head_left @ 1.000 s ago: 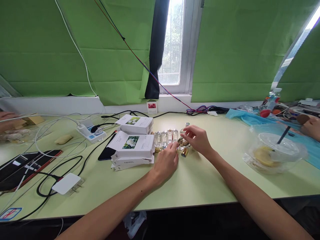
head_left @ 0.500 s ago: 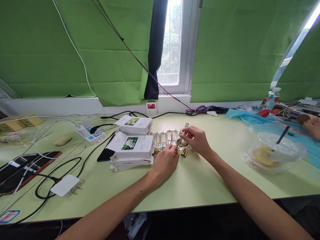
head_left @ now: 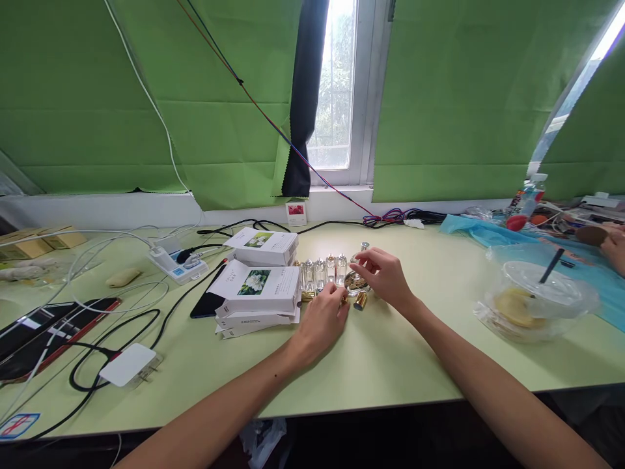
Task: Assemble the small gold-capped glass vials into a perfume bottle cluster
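Note:
My left hand (head_left: 323, 320) rests on the table with its fingers curled together at a gold piece, mostly hidden; whether it grips that piece is unclear. A row of small clear glass bottles (head_left: 319, 272) stands just beyond these fingers. Over a wider round glass bottle (head_left: 358, 281), my right hand (head_left: 385, 273) has thumb and fingertips drawn into a pinch; anything between them is too small to name. A gold cap (head_left: 360, 301) lies on the table between the hands. Left of the bottles, white flower-printed boxes (head_left: 263, 290) are stacked beside my left hand.
A bagged cup (head_left: 532, 280) with a black straw stands at right, near a blue plastic sheet (head_left: 605, 293) and another person's hand (head_left: 614, 249). At left are a power strip (head_left: 178, 264), a white charger (head_left: 129, 365), tangled cables and a dark phone (head_left: 208, 303).
Both my hands stay almost in place, with only slight finger movement. The whole view shifts down a little. At far right, the other person's hand moves slightly.

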`<action>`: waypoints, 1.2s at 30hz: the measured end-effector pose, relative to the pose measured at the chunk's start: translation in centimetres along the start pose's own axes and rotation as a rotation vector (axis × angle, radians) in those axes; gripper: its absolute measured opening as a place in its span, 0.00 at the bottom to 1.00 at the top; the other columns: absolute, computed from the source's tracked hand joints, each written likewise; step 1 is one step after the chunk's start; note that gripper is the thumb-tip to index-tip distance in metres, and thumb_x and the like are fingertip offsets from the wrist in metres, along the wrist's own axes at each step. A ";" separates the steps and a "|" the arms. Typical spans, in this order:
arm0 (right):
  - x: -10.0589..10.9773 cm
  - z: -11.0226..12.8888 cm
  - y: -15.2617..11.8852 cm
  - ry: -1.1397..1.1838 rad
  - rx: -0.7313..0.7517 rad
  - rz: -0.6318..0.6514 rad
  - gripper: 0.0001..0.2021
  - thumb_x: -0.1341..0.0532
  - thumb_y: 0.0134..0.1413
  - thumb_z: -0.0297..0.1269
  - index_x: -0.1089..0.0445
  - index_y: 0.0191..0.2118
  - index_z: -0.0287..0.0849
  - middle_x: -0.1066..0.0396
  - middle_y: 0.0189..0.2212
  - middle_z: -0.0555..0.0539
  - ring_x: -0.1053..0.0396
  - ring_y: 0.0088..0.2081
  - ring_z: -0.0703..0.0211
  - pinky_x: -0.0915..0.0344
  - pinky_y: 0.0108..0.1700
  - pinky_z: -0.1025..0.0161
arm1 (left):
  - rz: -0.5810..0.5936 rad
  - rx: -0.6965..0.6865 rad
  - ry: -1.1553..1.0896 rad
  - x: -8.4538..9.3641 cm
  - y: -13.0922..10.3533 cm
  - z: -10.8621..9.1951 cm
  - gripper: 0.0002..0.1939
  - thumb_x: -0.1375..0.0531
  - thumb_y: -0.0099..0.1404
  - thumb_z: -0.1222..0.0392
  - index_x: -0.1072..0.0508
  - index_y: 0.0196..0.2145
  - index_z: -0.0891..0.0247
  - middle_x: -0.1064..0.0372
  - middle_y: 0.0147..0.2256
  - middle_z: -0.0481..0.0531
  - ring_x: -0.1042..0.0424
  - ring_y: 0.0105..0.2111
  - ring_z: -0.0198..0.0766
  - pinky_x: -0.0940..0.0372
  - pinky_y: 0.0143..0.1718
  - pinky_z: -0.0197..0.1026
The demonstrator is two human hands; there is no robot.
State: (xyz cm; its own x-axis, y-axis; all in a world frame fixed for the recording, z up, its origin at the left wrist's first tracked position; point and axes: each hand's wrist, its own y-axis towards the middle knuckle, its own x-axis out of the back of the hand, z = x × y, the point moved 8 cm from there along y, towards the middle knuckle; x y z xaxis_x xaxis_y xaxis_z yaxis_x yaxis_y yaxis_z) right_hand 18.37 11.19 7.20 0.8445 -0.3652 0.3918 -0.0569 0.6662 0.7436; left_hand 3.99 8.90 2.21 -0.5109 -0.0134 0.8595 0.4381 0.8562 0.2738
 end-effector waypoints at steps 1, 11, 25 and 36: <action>0.1 0.1 0.0 -0.005 0.000 -0.014 0.07 0.35 0.60 0.40 0.27 0.34 0.43 0.30 0.29 0.49 0.36 0.24 0.64 0.35 0.29 0.64 | 0.001 0.000 0.013 0.0 0.0 0.0 0.04 0.44 0.70 0.65 0.29 0.39 0.61 0.32 0.41 0.53 0.27 0.38 0.42 0.34 0.40 0.42; 1.3 2.0 0.0 -0.036 0.047 -0.135 0.10 0.41 0.66 0.39 0.27 0.34 0.43 0.29 0.29 0.48 0.38 0.23 0.65 0.37 0.28 0.65 | 0.030 -0.011 0.073 -0.2 -0.4 -0.1 0.05 0.48 0.71 0.64 0.33 0.39 0.61 0.32 0.41 0.53 0.28 0.36 0.41 0.40 0.34 0.41; 0.0 2.7 -0.9 -0.001 0.046 -0.028 0.16 0.43 0.65 0.45 0.29 0.28 0.44 0.32 0.20 0.50 0.40 0.21 0.64 0.38 0.26 0.64 | -0.260 -0.133 -0.178 2.0 -0.8 -1.1 0.04 0.47 0.73 0.60 0.34 0.41 0.60 0.28 0.39 0.49 0.32 0.27 0.33 0.38 0.33 0.39; -1.6 3.4 -1.4 0.123 0.048 0.178 0.12 0.41 0.63 0.40 0.27 0.30 0.44 0.29 0.20 0.51 0.37 0.21 0.64 0.38 0.25 0.65 | -0.414 -0.101 -0.415 3.0 -1.1 -0.4 0.07 0.44 0.71 0.58 0.36 0.46 0.59 0.32 0.36 0.45 0.39 0.21 0.25 0.43 0.25 0.33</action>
State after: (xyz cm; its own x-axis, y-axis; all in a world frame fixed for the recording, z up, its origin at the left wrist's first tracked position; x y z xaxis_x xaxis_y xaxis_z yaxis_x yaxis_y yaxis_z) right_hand 15.27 8.62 7.33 0.8773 -0.1604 0.4523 -0.2340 0.6799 0.6950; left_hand 2.24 7.68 4.69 -0.8918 -0.1154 0.4374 0.1985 0.7691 0.6075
